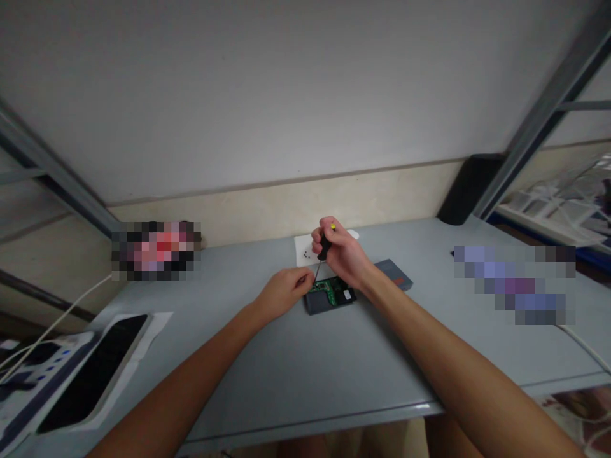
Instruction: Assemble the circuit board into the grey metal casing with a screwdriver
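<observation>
My right hand (344,251) is wrapped round the dark handle of a screwdriver (325,247) with a yellow end, its thin shaft slanting down and left. The tip meets the far left part of an opened dark-grey device (319,303), where a green circuit board shows. My left hand (285,291) rests at that corner, fingers closed together beside the tip; what they pinch, if anything, is hidden. A flat grey cover (395,273) lies right of the device, partly behind my right wrist. Small dark screws (307,255) sit on a white sheet (300,244) behind the device.
On the desk's left lies a black-screened tablet (98,372) beside a white and blue object (48,375). A tall black object (470,189) leans at the back right. Pixelated items stand on both sides. Metal frame posts flank the desk; a wall closes its back.
</observation>
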`<state>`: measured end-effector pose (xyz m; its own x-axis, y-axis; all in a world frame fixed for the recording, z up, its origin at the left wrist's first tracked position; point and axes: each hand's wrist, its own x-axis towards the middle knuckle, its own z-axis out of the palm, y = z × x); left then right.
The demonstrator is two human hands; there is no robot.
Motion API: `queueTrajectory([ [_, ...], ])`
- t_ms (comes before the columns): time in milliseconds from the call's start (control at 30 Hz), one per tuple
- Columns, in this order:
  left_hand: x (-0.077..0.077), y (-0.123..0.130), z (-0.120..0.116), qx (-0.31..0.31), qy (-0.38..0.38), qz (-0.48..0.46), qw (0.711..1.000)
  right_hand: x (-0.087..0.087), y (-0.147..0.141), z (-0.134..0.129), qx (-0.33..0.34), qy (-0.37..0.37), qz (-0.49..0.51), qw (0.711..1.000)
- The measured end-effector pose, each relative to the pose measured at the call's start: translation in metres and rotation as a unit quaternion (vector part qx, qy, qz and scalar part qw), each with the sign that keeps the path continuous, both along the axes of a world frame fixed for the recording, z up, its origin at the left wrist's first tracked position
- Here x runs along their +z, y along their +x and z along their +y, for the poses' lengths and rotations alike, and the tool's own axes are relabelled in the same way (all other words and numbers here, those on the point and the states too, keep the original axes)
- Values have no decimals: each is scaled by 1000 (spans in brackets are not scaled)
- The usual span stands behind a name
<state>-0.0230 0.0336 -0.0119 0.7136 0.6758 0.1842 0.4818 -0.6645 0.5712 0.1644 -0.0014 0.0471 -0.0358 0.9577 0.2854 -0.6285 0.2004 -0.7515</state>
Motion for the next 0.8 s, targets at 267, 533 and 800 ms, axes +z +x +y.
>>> queueTrajectory([
  [267,3,0,-1,-5,5,3,1000,-1,0,0,7,-5,-15,1000],
  [533,5,1,-4,-3,11,9,1000,-2,-1,0,25,-17,19,999],
  [800,-1,1,-1,-12,28,0,1000,-5,2,3,36,-17,16,999],
])
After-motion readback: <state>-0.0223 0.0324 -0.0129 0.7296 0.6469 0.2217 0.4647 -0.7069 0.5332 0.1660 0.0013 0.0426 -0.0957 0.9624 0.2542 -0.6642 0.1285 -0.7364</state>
